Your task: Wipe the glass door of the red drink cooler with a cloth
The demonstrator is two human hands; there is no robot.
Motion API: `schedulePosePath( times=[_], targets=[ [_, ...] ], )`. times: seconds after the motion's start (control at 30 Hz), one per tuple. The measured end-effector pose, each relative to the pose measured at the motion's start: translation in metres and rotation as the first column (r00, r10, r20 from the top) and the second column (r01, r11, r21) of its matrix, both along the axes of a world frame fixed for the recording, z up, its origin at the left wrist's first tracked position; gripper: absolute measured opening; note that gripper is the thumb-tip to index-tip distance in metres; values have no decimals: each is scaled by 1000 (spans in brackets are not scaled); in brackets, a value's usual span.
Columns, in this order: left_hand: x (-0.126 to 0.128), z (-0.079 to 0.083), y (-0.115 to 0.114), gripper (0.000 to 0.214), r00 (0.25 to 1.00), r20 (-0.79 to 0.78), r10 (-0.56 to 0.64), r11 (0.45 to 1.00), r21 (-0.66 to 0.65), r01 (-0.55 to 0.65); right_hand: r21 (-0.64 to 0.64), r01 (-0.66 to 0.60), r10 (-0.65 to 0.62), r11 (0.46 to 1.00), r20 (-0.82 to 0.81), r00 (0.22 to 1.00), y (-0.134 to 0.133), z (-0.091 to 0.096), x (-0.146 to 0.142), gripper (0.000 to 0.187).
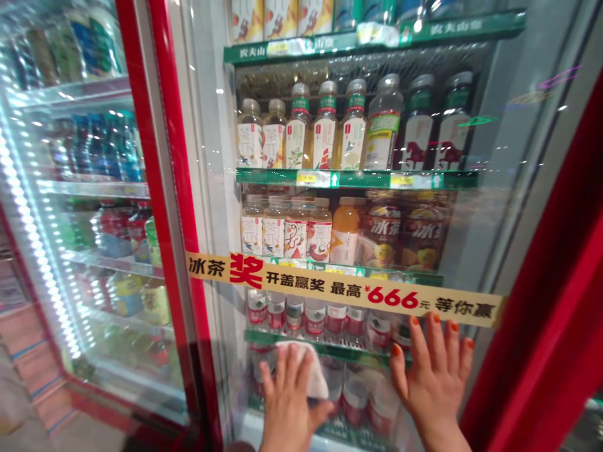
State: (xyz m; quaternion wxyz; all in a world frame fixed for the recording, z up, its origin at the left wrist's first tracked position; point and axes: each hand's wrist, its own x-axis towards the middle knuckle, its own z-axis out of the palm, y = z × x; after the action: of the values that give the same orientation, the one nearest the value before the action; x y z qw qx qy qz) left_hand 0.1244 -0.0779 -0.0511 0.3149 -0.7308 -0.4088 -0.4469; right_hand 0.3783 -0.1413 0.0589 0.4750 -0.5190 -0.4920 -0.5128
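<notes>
A folded white cloth (pixel 316 373) lies against the glass door, pinned beneath my left hand (pixel 289 398). That hand's fingers point upward over the cloth, and its thumb sticks out to the right. My right hand (pixel 431 370), with orange nails, is spread with nothing in it, at the lower right of the glass. Its fingertips reach the lower edge of a yellow strip (pixel 348 290) with printed Chinese text and "666". Behind the glass, rows of bottled drinks (pixel 325 125) stand on shelves with green fronts (pixel 358 179).
The door's red frame (pixel 541 301) runs down the right side. To the left, past a red upright (pixel 155 157), is another lit cooler with bottles (pixel 98 150). Stacked reddish boxes (pixel 40 364) sit on the floor at the far left.
</notes>
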Motion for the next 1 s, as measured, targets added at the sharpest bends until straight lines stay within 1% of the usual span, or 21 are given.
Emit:
schedulePosePath(
  times=[0.03,0.1,0.13,0.2,0.23,0.27,0.33,0.37,0.4,0.43,0.5,0.57,0.63,0.67,0.7,0.77,0.83,0.87,0.9,0.93,1.0],
  targets=[
    [-19,1,9,92,992,111,66,997,-41,-62,-4,3,-3,1000,-5,1000,1,-1,0,75],
    [-50,16,28,86,926,332,179,981,-132,-143,-9,10,-10,1000,-12,1000,2,-3,1,77],
    [-57,24,34,85,891,403,208,975,-158,-157,-10,14,-14,1000,-17,1000,2,-4,1,78],
    [-47,33,35,88,868,448,216,973,-170,-154,-14,19,-19,1000,-28,999,2,-6,1,79],
    [-33,30,29,91,881,429,202,975,-171,-141,-17,18,-19,1000,-32,999,2,-6,1,79],
    [-16,21,21,95,905,389,173,979,-169,-115,-21,16,-16,1000,-34,999,1,-6,2,79],
    [13,-5,3,103,972,227,67,992,-123,-39,-27,8,-9,1000,-30,1000,1,-6,3,80],
    [19,-19,-4,107,993,117,11,997,-79,-2,-28,4,-4,1000,-26,1000,0,-6,3,80],
    [18,-31,-7,107,999,23,-25,999,-45,26,-29,0,0,1000,-22,1000,0,-6,3,80],
    [9,-38,-6,104,999,-14,-28,999,-33,28,-30,-3,2,1000,-21,1000,0,-6,4,80],
    [-23,-38,5,92,995,86,49,996,-77,-42,-29,-3,2,1000,-19,1000,0,-6,3,80],
    [-56,-23,23,86,951,264,163,978,-170,-120,-21,2,-2,1000,-14,1000,1,-6,2,78],
    [-65,-7,34,84,911,349,220,965,-212,-151,-13,8,-8,1000,-9,1000,1,-5,2,77],
    [-58,-4,34,85,906,359,225,964,-220,-152,-14,9,-9,1000,-8,1000,1,-5,2,77],
    [-44,-7,30,87,909,356,219,963,-226,-143,-17,10,-10,1000,-9,1000,1,-5,2,77],
    [-9,-25,12,99,944,290,158,973,-211,-98,-28,9,-9,1000,-12,1000,0,-5,3,78],
    [17,-50,-7,107,994,109,15,994,-112,-3,-32,4,-4,999,-15,1000,-1,-6,4,79],
    [20,-60,-13,107,999,20,-34,997,-64,35,-31,-1,0,1000,-15,1000,-1,-6,4,79],
    [15,-66,-14,103,998,-31,-49,998,-36,48,-29,-5,4,1000,-15,1000,-1,-6,4,78],
    [4,-67,-12,97,1000,-14,-22,999,-38,21,-29,-8,7,1000,-15,1000,-1,-7,4,78],
    [-30,-54,2,87,980,163,115,987,-128,-94,-28,-7,7,1000,-20,1000,0,-7,3,78]
  ],
)
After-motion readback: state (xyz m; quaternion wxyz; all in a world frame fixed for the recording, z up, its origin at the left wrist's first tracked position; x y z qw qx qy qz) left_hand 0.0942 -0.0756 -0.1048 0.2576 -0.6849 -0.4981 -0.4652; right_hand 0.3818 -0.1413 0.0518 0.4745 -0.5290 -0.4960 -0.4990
